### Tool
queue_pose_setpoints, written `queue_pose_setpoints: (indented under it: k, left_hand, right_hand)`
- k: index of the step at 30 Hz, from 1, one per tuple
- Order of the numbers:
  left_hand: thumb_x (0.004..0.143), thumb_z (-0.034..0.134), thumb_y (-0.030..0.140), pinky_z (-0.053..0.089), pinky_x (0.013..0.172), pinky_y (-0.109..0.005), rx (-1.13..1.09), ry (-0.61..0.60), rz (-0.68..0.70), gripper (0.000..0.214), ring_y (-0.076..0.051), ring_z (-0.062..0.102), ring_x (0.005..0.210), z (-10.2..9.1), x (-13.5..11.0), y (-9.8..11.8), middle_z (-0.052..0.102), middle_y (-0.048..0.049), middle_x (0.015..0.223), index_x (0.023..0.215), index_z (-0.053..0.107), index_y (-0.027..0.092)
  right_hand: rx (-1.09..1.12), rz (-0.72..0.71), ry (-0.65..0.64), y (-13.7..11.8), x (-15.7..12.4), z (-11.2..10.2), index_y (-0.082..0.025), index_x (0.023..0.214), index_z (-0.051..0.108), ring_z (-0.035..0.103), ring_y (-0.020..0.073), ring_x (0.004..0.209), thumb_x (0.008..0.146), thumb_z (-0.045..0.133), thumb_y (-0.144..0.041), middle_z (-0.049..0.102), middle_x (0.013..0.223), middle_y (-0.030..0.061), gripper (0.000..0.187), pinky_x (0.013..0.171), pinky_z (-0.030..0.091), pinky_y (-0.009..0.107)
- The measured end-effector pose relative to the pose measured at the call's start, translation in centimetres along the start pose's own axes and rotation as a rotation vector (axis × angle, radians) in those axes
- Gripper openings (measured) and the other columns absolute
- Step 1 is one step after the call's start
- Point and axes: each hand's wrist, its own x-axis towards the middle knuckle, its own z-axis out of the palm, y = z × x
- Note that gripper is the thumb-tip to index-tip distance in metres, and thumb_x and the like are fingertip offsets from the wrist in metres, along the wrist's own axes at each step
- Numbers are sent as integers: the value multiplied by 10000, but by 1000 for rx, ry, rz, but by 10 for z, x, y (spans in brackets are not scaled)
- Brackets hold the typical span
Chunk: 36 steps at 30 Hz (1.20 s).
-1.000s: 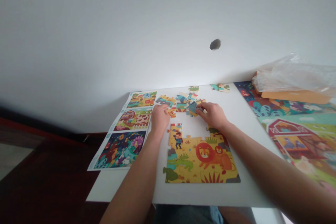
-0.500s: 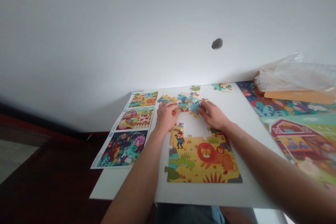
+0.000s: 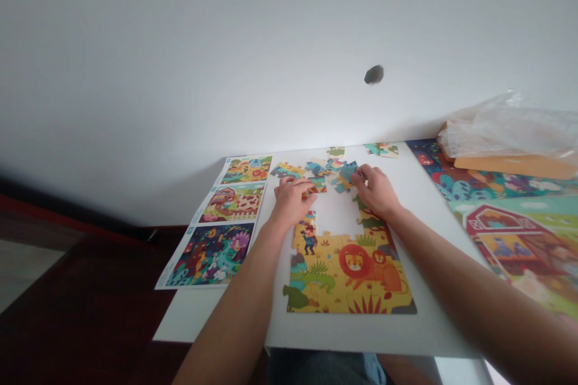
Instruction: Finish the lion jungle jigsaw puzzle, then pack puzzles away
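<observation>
Clear plastic bag (image 3: 506,126) lies on cardboard (image 3: 510,166), contents unclear; the left hand (image 3: 291,201) and right hand (image 3: 374,192) curl fingers over puzzle pieces (image 3: 341,177), any pinch hidden.

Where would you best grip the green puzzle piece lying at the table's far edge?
Pinch the green puzzle piece by opposite edges from above, using the right hand. It lies flat on the white table, so only its thin rim offers a hold; the wall blocks the far side.
</observation>
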Motion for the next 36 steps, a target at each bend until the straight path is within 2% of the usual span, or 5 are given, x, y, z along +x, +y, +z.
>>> queue_pose_setpoints:
  k: [5,10,18,32,36]
  left_hand:
    - [787,721,350,388,940,-497,27,-13,10,219,-324,463,1136,1,0,3,681,-27,1158,998,755,302]
    - [796,712,392,377,939,-519,15,-56,1,271,-356,422,1202,4,0,0,629,-41,1290,1050,731,299]
    - [783,730,382,367,930,-488,-3,-60,15,352,-341,438,1144,-1,5,4,677,-45,1169,1125,710,301]
    - [780,725,271,372,1026,-409,-78,89,105,464,-225,590,1086,-4,7,9,587,-74,1224,1235,630,266]
    - [796,715,279,365,1021,-429,-7,106,46,427,-240,584,1097,-2,6,5,588,-80,1224,1217,644,263]
  right_hand:
    - [52,96,213,3,1,-5,-201,839,594,555,230,763,904,471,-396,616,740,63,240,706,377,321]
    - [49,106,177,0,0,-4,-192,827,642,556,230,751,874,506,-392,635,744,73,246,707,386,328]
    - [42,81,55,-2,-2,1,-203,826,689,556,273,875,877,522,-405,703,851,96,267,788,399,364]
    - [212,274,181,4,2,-2,-185,861,721,528,178,620,856,534,-446,655,696,40,321,637,366,301]
    - [245,312,255,6,3,-1,-182,901,733,541,181,630,826,569,-443,679,724,44,317,645,384,305]
